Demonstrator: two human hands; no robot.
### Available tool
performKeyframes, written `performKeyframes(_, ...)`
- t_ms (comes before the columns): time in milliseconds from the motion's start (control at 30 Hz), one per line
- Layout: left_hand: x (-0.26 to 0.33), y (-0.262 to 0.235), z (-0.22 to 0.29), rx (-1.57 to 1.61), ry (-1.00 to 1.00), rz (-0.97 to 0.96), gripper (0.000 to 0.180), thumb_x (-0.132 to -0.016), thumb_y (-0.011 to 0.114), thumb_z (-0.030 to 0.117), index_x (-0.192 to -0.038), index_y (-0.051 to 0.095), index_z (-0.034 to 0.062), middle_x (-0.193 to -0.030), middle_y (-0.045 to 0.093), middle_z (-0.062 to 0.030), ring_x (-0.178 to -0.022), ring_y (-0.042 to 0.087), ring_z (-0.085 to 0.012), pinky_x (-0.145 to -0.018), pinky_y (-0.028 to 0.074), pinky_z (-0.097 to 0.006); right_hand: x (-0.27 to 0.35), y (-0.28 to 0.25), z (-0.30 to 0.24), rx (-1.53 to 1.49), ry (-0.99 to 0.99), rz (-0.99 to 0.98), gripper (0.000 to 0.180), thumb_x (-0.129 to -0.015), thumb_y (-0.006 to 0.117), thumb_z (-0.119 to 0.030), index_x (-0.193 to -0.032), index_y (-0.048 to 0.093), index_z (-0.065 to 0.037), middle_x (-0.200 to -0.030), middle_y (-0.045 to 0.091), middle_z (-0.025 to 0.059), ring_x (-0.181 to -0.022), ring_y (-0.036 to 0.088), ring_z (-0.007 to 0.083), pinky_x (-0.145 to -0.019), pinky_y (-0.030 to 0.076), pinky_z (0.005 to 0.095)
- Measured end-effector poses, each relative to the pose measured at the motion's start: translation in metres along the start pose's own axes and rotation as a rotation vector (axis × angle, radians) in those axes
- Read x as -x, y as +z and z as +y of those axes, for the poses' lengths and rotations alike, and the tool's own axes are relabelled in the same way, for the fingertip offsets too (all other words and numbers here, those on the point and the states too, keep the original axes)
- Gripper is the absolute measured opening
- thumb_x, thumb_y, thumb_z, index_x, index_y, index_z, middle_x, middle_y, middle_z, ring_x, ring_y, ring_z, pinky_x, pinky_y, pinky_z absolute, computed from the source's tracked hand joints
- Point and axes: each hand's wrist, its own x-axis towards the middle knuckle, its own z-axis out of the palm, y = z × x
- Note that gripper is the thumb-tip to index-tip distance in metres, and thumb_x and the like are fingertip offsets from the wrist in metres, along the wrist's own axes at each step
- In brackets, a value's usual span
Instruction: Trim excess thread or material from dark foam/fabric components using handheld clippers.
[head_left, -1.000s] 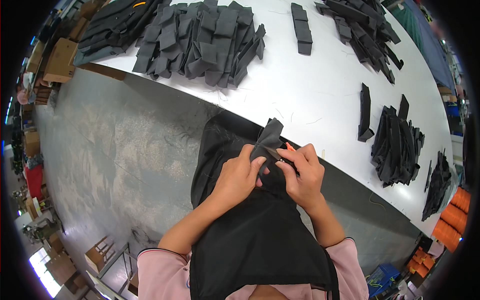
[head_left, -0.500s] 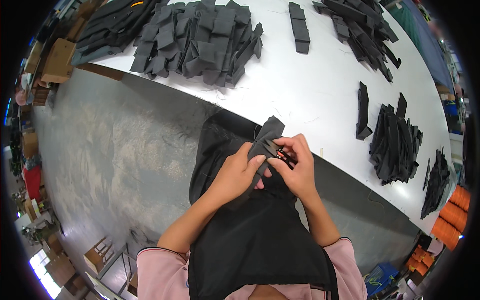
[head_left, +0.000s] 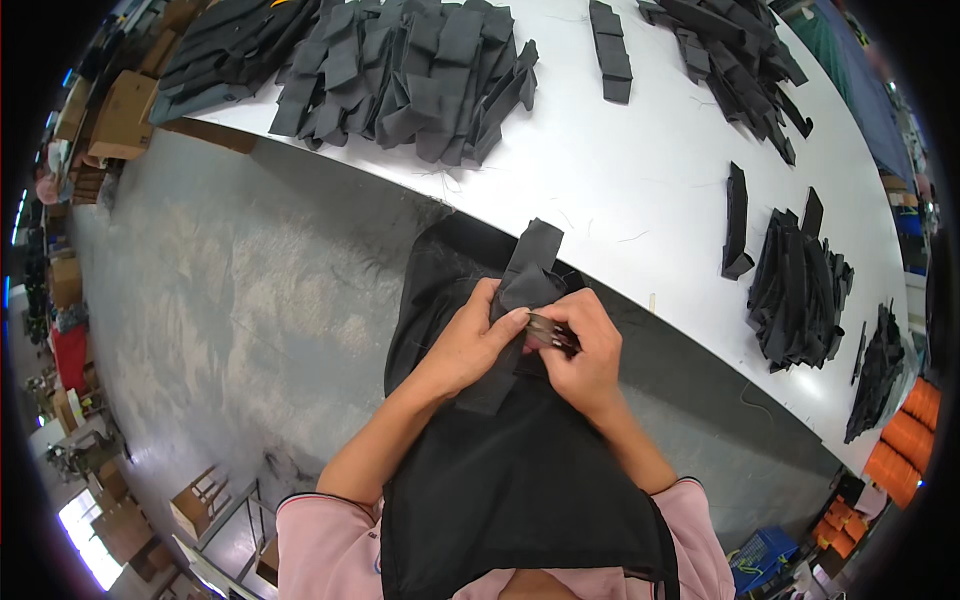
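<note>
Pinched between the thumb and fingers of my left hand point(head_left: 462, 347) is a dark grey fabric strip point(head_left: 538, 246), held over my lap. Its upper part sticks up toward the table edge, and its lower end hangs below my left hand. My right hand point(head_left: 590, 358) is closed around small thread snips point(head_left: 545, 331) with metal blades. The blades point left, close to the strip and my left thumb; whether they touch the cloth I cannot tell. Beneath both hands lies my black apron point(head_left: 500, 470), with loose threads on it.
Across the front runs a white table point(head_left: 560, 170). On it are a heap of grey fabric strips point(head_left: 420, 85), folded dark garments point(head_left: 225, 60), more dark strips point(head_left: 730, 70) and a bundle point(head_left: 795, 300) at right. Orange rolls point(head_left: 900, 440) stand beyond the right edge; cardboard boxes point(head_left: 125, 115) at far left.
The strip has turned more upright, and its lower end now shows below my left hand. My right hand and the snips have shifted slightly down and left, with the blades now pointing left.
</note>
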Motion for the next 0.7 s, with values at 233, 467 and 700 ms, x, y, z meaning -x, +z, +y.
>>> performKeyframes(233,0.004,-0.001,0.013,-0.065,0.195,-0.041,0.025,-0.094,0.048,0.01,-0.115,0.047,-0.0045,-0.098,0.061,-0.0121,-0.084,0.064,-0.0157,-0.077,0.05,-0.026,-0.024,-0.001,-0.002,-0.161,0.322,-0.18,0.014,-0.083,0.059,0.003,-0.096,0.063,0.001,-0.076,0.062,0.0054,-0.059,0.057,0.006,-0.052,0.044,0.0207)
performKeyframes(467,0.009,-0.011,0.022,0.145,-0.006,-0.156,0.024,-0.094,0.049,0.01,-0.113,0.049,-0.0051,-0.097,0.063,-0.0117,-0.083,0.067,-0.0162,-0.072,0.052,-0.024,-0.022,-0.024,-0.01,0.047,0.011,-0.261,0.036,-0.069,0.066,0.005,-0.103,0.061,-0.004,-0.084,0.052,0.0084,-0.069,0.055,0.0173,-0.055,0.043,0.0252)
performKeyframes(700,0.011,-0.016,0.026,0.135,-0.111,-0.298,0.023,-0.093,0.051,0.011,-0.111,0.051,-0.0044,-0.093,0.064,-0.0099,-0.08,0.065,-0.0123,-0.071,0.051,-0.023,-0.039,-0.048,-0.008,0.218,-0.199,-0.439,0.027,-0.067,0.072,-0.006,-0.092,0.064,-0.006,-0.079,0.053,0.005,-0.062,0.056,0.0208,-0.053,0.043,0.0301)
